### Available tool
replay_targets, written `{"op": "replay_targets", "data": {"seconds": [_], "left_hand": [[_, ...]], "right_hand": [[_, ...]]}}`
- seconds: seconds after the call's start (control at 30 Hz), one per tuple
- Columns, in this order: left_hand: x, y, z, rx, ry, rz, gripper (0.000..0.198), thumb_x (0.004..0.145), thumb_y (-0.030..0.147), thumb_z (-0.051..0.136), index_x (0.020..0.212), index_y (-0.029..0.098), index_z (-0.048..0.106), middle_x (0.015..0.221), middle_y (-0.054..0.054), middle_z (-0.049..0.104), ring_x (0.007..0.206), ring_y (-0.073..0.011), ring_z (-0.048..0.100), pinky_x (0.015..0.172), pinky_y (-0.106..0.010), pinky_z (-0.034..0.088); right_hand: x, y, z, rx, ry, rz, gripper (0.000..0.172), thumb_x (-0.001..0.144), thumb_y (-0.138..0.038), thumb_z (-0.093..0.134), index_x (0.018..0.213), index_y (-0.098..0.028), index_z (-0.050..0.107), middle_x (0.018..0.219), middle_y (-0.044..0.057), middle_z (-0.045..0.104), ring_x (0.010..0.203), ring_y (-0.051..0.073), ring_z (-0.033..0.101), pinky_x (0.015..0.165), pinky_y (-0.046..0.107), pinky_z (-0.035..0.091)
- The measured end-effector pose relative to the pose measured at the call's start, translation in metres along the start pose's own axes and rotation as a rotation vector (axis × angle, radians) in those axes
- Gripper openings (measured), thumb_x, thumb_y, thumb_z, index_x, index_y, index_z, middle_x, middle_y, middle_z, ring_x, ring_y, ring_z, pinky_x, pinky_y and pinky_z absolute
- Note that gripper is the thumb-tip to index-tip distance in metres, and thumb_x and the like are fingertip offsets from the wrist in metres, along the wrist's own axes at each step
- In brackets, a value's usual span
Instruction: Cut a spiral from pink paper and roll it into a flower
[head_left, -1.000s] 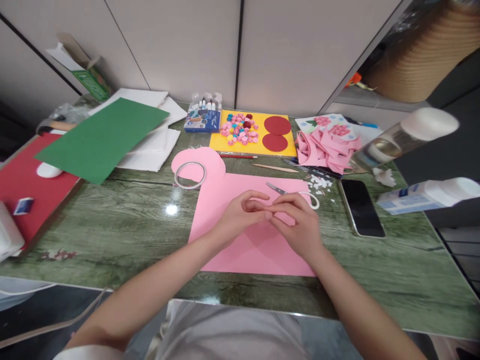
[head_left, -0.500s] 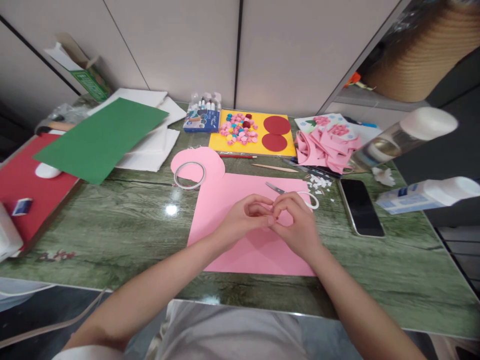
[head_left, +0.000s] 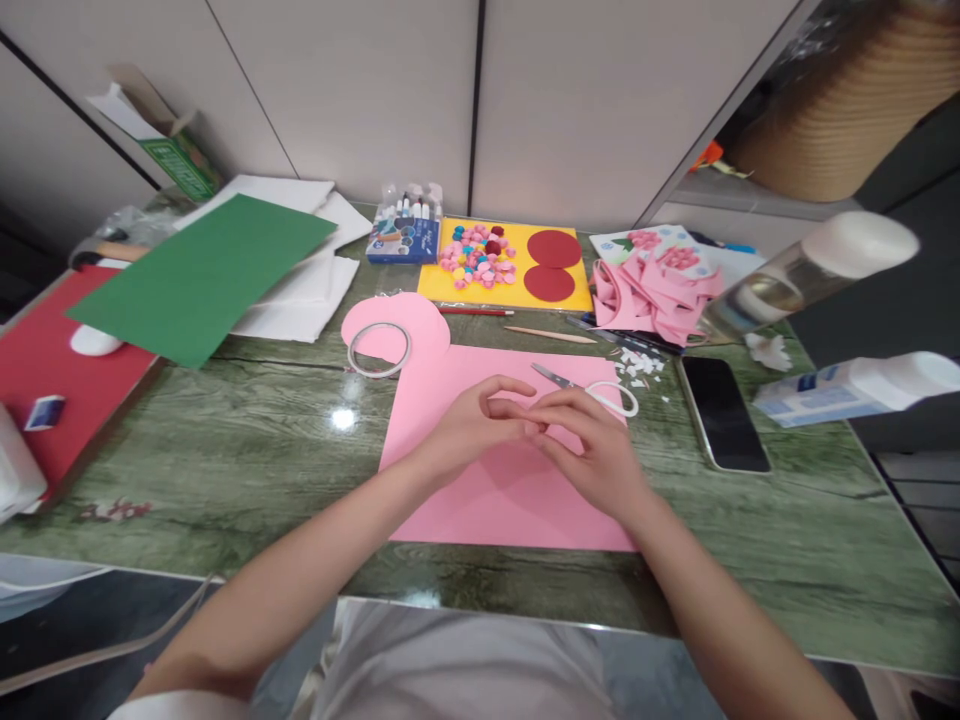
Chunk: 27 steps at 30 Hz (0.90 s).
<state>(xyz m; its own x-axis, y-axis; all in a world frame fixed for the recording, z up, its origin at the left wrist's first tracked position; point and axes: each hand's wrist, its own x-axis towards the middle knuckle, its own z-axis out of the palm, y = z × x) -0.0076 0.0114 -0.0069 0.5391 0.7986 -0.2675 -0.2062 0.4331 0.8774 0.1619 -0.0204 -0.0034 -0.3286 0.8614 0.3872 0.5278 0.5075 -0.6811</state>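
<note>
My left hand (head_left: pixel 474 425) and my right hand (head_left: pixel 598 452) meet fingertip to fingertip above a pink paper sheet (head_left: pixel 465 505). Both are closed in a pinch at one shared spot. Whatever lies between the fingertips is too small and too hidden to name. Just beyond my right hand, scissors (head_left: pixel 611 398) with white handles rest on the sheet, their blades pointing left. Pink paper circles (head_left: pixel 420 325) overlap the sheet's far left corner, and a roll of tape (head_left: pixel 407 350) lies partly over them.
Behind, a yellow sheet (head_left: pixel 480 298) carries small coloured paper balls (head_left: pixel 480 262) and two dark red circles (head_left: pixel 553 250). Pink scraps (head_left: pixel 656 298), a phone (head_left: pixel 724 415) and bottles (head_left: pixel 862 385) stand or lie right. Green paper (head_left: pixel 202 275) lies left, a pencil (head_left: pixel 550 335) nearer the middle.
My right fingers have straightened from a rounded curl and moved slightly left. My left index finger is lifted a little, and the pinch has shifted slightly left.
</note>
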Motion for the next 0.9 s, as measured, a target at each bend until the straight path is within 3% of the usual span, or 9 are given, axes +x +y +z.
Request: {"op": "replay_targets", "data": {"seconds": [0.27, 0.57, 0.9], "left_hand": [[-0.001, 0.002, 0.003, 0.146, 0.031, 0.045, 0.033, 0.067, 0.016, 0.066, 0.097, 0.016, 0.054, 0.070, 0.001, 0.062, 0.068, -0.0092, 0.058, 0.069, -0.024, 0.042], [-0.003, -0.005, 0.012, 0.018, 0.101, 0.016, 0.034, 0.064, 0.016, 0.069, 0.095, 0.016, 0.054, 0.076, 0.000, 0.062, 0.073, -0.0105, 0.058, 0.071, -0.026, 0.045], [-0.005, -0.007, 0.016, -0.065, 0.108, 0.014, 0.030, 0.064, 0.015, 0.070, 0.091, 0.016, 0.056, 0.074, 0.001, 0.063, 0.072, -0.0099, 0.059, 0.069, -0.023, 0.044]], "right_hand": [[-0.001, 0.002, 0.005, -0.033, 0.054, 0.004, 0.023, 0.077, -0.010, 0.061, 0.094, -0.025, 0.064, 0.091, 0.002, 0.057, 0.086, 0.016, 0.056, 0.074, 0.036, 0.051], [-0.001, 0.001, 0.004, -0.103, 0.157, 0.005, 0.012, 0.073, -0.014, 0.065, 0.078, -0.022, 0.059, 0.084, 0.002, 0.057, 0.082, 0.017, 0.056, 0.070, 0.035, 0.051], [0.002, -0.002, 0.006, -0.090, 0.154, 0.013, 0.017, 0.070, -0.008, 0.065, 0.070, -0.020, 0.053, 0.080, 0.001, 0.056, 0.079, 0.016, 0.056, 0.070, 0.033, 0.049]]}}
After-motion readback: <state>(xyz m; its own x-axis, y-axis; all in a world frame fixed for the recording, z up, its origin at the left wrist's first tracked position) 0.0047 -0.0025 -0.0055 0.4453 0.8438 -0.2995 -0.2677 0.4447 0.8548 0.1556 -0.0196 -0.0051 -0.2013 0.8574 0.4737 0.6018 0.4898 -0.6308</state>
